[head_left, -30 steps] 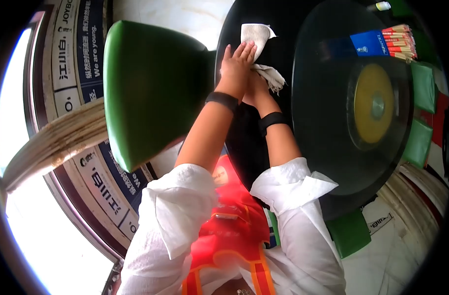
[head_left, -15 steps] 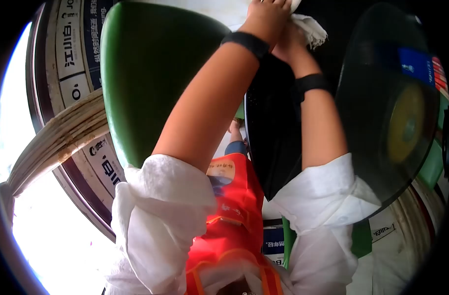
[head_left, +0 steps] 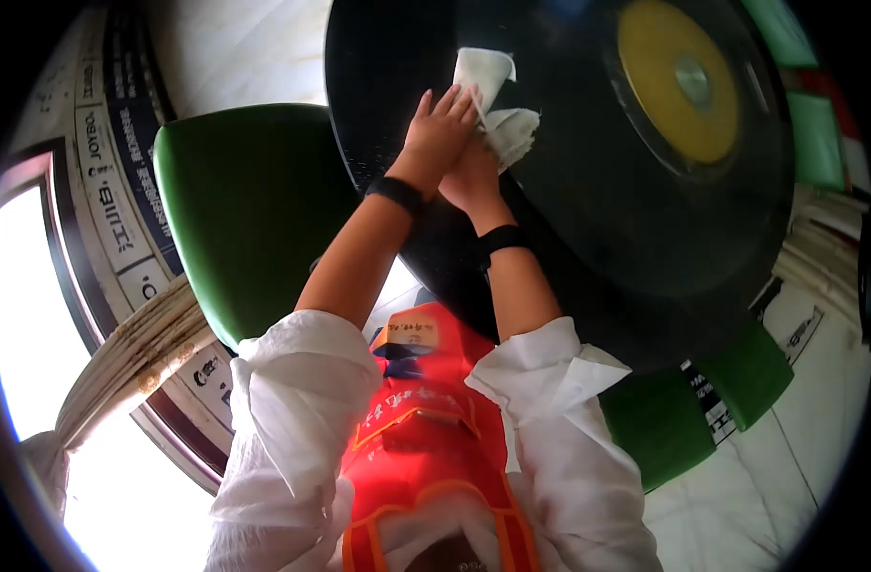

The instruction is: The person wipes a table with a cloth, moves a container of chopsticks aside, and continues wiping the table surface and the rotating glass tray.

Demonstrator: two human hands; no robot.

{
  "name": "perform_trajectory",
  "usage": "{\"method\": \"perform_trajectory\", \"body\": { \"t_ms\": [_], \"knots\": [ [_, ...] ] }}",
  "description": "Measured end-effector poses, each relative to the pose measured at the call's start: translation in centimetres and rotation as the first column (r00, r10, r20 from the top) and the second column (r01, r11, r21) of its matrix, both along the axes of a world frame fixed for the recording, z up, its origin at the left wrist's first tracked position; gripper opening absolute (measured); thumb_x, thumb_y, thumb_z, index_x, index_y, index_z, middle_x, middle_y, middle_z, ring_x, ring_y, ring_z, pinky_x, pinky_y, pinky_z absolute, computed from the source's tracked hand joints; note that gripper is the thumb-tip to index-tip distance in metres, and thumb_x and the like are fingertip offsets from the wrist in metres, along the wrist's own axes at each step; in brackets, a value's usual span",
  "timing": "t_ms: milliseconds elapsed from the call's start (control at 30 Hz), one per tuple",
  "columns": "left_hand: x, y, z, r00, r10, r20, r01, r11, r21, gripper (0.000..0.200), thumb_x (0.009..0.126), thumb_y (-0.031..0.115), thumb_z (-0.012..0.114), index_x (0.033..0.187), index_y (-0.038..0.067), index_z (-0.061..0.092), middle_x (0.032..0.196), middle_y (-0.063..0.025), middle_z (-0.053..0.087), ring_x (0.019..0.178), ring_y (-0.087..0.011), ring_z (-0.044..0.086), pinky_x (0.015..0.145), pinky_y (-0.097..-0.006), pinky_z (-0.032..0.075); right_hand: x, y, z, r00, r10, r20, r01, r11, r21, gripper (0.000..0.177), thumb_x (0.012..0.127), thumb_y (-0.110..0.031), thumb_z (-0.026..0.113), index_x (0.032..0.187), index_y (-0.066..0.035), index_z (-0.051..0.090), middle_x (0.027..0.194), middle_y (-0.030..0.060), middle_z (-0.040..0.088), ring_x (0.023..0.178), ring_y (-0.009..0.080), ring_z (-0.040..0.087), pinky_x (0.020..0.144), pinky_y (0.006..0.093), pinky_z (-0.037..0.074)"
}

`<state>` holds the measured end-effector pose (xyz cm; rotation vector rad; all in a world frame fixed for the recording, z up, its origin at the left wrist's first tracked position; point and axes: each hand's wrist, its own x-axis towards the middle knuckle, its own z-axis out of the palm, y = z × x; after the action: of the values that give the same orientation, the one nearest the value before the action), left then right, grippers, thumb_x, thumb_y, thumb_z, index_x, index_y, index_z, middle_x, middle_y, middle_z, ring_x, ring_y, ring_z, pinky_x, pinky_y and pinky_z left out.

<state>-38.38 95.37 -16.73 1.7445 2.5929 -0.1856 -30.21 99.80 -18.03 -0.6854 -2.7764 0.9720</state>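
My left hand lies flat with its fingers spread, crossing over my right hand near the edge of a round black glossy table. Against the tabletop, my right hand grips a crumpled white cloth; its fingers are mostly hidden by the cloth and my left hand. One folded end of the cloth sticks out beyond my fingers, and a frayed end hangs to the right.
A yellow disc sits at the turntable's middle. Left of the table stands a green chair; more green seats are at its lower right. A bundled curtain hangs by the bright window at left.
The view has shifted, showing more of the table. Both hands and the cloth now appear lower and further left, fully in view over the table's near left part.
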Motion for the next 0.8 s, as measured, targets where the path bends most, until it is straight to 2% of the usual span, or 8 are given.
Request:
{"method": "perform_trajectory", "body": {
  "t_ms": [133, 200, 267, 300, 533, 667, 733, 800],
  "knots": [
    [6.2, 0.5, 1.2, 0.994, -0.036, 0.107, 0.042, 0.998, -0.054, 0.073, 0.072, 0.018, 0.060, 0.135, 0.008, 0.023, 0.142, -0.0062, 0.022, 0.131, -0.0226, 0.022, 0.102, -0.0412, 0.025, 7.1, 0.0, -0.1, 0.993, -0.032, -0.111, 0.041, 0.996, 0.076, 0.037, 0.079, -0.028, 0.051, 0.109, -0.008, 0.051, 0.102, 0.0165, 0.056, 0.091, 0.0350, 0.053, 0.076, 0.0464, 0.042],
    [9.3, 0.4, 1.7, 0.992, -0.059, 0.114, 0.072, 0.991, -0.116, 0.082, 0.067, 0.019, 0.066, 0.135, 0.006, 0.022, 0.141, -0.0083, 0.021, 0.130, -0.0251, 0.021, 0.103, -0.0397, 0.024, 10.3, -0.5, 0.3, 0.995, -0.080, -0.066, 0.080, 0.997, -0.007, 0.036, 0.078, -0.025, 0.051, 0.109, -0.008, 0.051, 0.102, 0.0156, 0.056, 0.093, 0.0350, 0.052, 0.077, 0.0473, 0.040],
    [12.4, -0.1, 1.4, 0.983, -0.082, 0.167, 0.077, 0.996, 0.035, 0.086, 0.063, 0.020, 0.069, 0.134, 0.007, 0.023, 0.141, -0.0087, 0.022, 0.130, -0.0260, 0.022, 0.103, -0.0395, 0.024, 13.7, -1.6, 0.1, 0.993, -0.116, 0.014, 0.115, 0.991, 0.070, 0.029, 0.072, -0.014, 0.056, 0.099, -0.004, 0.056, 0.091, 0.0165, 0.057, 0.089, 0.0349, 0.053, 0.075, 0.0448, 0.041],
    [14.2, -0.4, 2.3, 0.980, -0.115, 0.161, 0.132, 0.986, -0.104, 0.081, 0.066, 0.021, 0.066, 0.134, 0.007, 0.025, 0.140, -0.0081, 0.024, 0.129, -0.0258, 0.023, 0.103, -0.0395, 0.025, 15.5, -2.0, 0.1, 0.991, -0.120, 0.057, 0.120, 0.993, 0.003, 0.028, 0.073, -0.016, 0.055, 0.100, -0.005, 0.056, 0.094, 0.0159, 0.057, 0.090, 0.0344, 0.053, 0.075, 0.0451, 0.041],
    [27.1, -2.1, 0.7, 0.922, -0.263, 0.284, 0.266, 0.964, 0.031, 0.061, 0.077, 0.018, 0.051, 0.133, 0.010, 0.029, 0.139, -0.0051, 0.026, 0.128, -0.0227, 0.025, 0.103, -0.0402, 0.024, 28.3, -3.8, 1.2, 0.973, -0.188, 0.131, 0.212, 0.955, -0.205, 0.029, 0.075, -0.023, 0.057, 0.100, -0.009, 0.058, 0.094, 0.0118, 0.060, 0.090, 0.0311, 0.055, 0.073, 0.0443, 0.042],
    [33.1, -3.2, 0.4, 0.887, -0.302, 0.350, 0.281, 0.953, 0.109, 0.058, 0.077, 0.017, 0.050, 0.131, 0.011, 0.031, 0.139, -0.0037, 0.025, 0.129, -0.0210, 0.024, 0.103, -0.0405, 0.023, 33.6, -5.4, 1.8, 0.926, -0.308, 0.218, 0.310, 0.950, 0.028, 0.031, 0.074, -0.028, 0.060, 0.099, -0.010, 0.058, 0.092, 0.0133, 0.060, 0.086, 0.0321, 0.054, 0.068, 0.0445, 0.042],
    [34.3, -2.7, 0.2, 0.878, -0.294, 0.378, 0.267, 0.956, 0.122, 0.057, 0.077, 0.016, 0.051, 0.131, 0.011, 0.031, 0.140, -0.0031, 0.025, 0.129, -0.0204, 0.024, 0.104, -0.0405, 0.023, 34.8, -5.6, 1.6, 0.883, -0.460, 0.095, 0.438, 0.880, 0.183, 0.025, 0.070, -0.022, 0.062, 0.090, -0.008, 0.060, 0.085, 0.0132, 0.058, 0.081, 0.0324, 0.054, 0.065, 0.0456, 0.041],
    [35.1, -2.5, -0.2, 0.915, -0.292, 0.277, 0.233, 0.945, 0.227, 0.053, 0.074, 0.021, 0.055, 0.124, 0.011, 0.039, 0.131, -0.0065, 0.036, 0.121, -0.0227, 0.035, 0.096, -0.0396, 0.033, 36.4, -4.5, 1.5, 0.850, -0.514, 0.118, 0.480, 0.847, 0.229, 0.019, 0.067, -0.018, 0.062, 0.083, -0.007, 0.060, 0.081, 0.0129, 0.057, 0.079, 0.0327, 0.053, 0.065, 0.0461, 0.040]
  ]
}}
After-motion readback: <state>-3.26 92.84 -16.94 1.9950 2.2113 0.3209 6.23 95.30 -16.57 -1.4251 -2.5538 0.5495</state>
